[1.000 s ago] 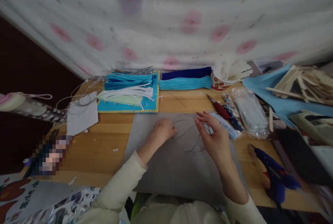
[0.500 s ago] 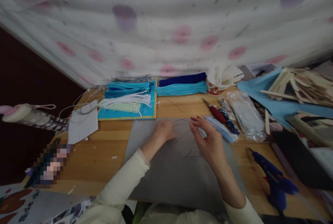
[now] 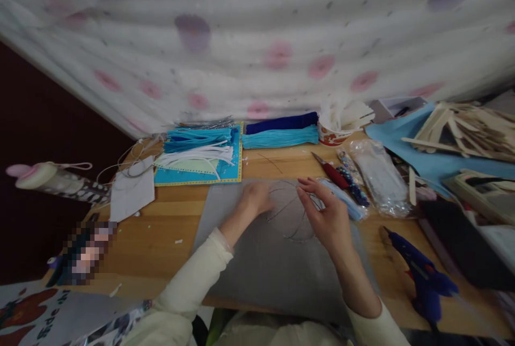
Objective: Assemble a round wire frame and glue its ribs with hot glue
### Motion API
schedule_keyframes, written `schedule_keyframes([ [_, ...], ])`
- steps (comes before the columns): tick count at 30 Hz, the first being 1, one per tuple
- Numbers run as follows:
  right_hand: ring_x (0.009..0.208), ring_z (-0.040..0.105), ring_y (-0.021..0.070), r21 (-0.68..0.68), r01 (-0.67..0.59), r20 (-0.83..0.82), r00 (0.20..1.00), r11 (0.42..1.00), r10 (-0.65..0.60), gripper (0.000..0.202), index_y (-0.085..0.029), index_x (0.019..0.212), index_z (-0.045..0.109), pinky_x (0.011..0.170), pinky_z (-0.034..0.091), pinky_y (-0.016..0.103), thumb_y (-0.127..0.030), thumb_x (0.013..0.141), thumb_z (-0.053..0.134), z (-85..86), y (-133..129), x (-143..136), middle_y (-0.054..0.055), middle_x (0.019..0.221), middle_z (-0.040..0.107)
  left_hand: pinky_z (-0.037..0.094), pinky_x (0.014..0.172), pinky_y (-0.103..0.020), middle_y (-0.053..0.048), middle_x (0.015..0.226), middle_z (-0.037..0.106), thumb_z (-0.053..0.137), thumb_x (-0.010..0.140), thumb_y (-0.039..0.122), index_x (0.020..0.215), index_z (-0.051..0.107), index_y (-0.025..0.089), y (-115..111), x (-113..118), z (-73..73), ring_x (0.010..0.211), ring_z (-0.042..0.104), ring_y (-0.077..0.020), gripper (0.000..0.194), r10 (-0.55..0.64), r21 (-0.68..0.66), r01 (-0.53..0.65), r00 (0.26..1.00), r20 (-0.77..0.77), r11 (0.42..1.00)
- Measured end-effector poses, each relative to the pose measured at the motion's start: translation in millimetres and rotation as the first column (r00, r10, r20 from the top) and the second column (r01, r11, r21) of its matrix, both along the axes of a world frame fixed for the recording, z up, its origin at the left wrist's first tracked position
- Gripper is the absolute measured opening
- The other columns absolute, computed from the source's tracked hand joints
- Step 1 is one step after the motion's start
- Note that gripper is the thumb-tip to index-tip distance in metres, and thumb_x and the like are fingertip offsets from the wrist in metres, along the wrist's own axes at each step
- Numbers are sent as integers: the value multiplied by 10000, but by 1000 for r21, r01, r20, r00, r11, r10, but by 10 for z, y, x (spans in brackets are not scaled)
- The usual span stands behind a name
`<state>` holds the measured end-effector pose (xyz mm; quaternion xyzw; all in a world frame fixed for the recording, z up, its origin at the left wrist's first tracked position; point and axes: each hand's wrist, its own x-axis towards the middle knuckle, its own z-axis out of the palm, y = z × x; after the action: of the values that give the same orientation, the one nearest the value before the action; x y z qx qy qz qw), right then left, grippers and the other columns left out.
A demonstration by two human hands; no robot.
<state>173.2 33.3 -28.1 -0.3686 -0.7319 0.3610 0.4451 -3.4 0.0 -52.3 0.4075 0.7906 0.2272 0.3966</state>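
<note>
Big stage first: a light-brown wooden table (image 3: 161, 249), and on it a flat grey rectangular mat (image 3: 273, 276)! Over the mat, the right hand (image 3: 328, 217) had thumb and fingertips in a narrow pinch; the left hand (image 3: 255, 199) was curled, and whether it gripped anything, I couldn't tell. And between them, the thin dark looped metal wire (image 3: 281, 210), pinched at right, its leftmost curve just beside the left fingers!
</note>
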Motion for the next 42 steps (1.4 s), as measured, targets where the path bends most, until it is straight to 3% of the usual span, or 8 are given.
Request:
schedule_keyframes([
  [5, 1157, 637, 289, 6, -8, 11, 1000, 1000, 8, 160, -226, 865, 705, 1011, 469, 529, -355, 884, 613, -27, 6, -17, 107, 1081, 753, 480, 936, -410, -194, 1021, 744, 668, 685, 145, 944, 780, 125, 9, 22, 53, 1101, 643, -367, 284, -205, -145, 164, 917, -342, 976],
  [12, 1165, 636, 282, -19, 0, 2, 1000, 1000, 0, 160, -230, 874, 700, 1040, 447, 525, -371, 882, 625, -2, 9, 12, 97, 1101, 748, 524, 784, -320, -175, 935, 760, 618, 731, 236, 944, 787, 133, 9, -24, 119, 948, 707, -302, 291, -367, -246, 279, 796, -482, 928],
  [22, 1167, 634, 286, -5, 6, 16, 1000, 1000, -6, 157, -229, 874, 701, 1034, 454, 522, -366, 882, 626, -6, 2, 2, 100, 1096, 747, 490, 702, -284, -143, 840, 753, 605, 747, 278, 894, 788, 128, -14, -27, 110, 845, 699, -253, 278, -399, -263, 303, 757, -518, 916],
  [33, 1145, 645, 261, -3, 4, 45, 999, 1000, -4, 136, -239, 893, 732, 1040, 460, 510, -339, 881, 640, 9, -7, -8, 84, 1100, 750, 403, 581, -267, -84, 674, 712, 613, 755, 252, 737, 769, 145, -79, -172, 12, 647, 631, -191, 190, -414, -217, 356, 826, -383, 909],
  [36, 1156, 640, 256, -19, -1, 75, 997, 1000, 2, 138, -243, 906, 744, 1055, 450, 507, -343, 874, 655, 35, 2, -6, 80, 1111, 748, 387, 561, -249, -50, 659, 712, 623, 785, 228, 730, 762, 151, -209, -299, 58, 613, 616, -163, 168, -429, -171, 395, 856, -289, 903],
  [38, 1157, 640, 253, -17, -2, 94, 996, 1000, 3, 134, -245, 909, 749, 1059, 448, 503, -339, 871, 661, 54, 4, -4, 79, 1116, 747, 411, 620, -235, -42, 800, 748, 585, 840, 196, 869, 767, 163, -355, -350, 100, 708, 640, -149, 187, -397, -92, 387, 880, -261, 918],
  [40, 1157, 641, 250, -13, 5, 109, 994, 1000, -4, 132, -243, 911, 751, 1062, 448, 493, -334, 867, 666, 73, -2, -5, 80, 1126, 744, 428, 648, -238, -42, 825, 750, 589, 871, 205, 946, 761, 169, -531, -335, 123, 716, 638, -144, 191, -259, 88, 281, 944, -205, 956],
  [42, 1163, 637, 248, -8, 14, 127, 992, 1000, -13, 130, -242, 911, 753, 1065, 446, 485, -332, 862, 672, 91, -13, -10, 81, 1143, 738, 443, 642, -229, -23, 794, 735, 642, 843, 172, 939, 763, 190, -705, -252, 107, 681, 618, -133, 155, -181, 268, 193, 981, -68, 944],
])
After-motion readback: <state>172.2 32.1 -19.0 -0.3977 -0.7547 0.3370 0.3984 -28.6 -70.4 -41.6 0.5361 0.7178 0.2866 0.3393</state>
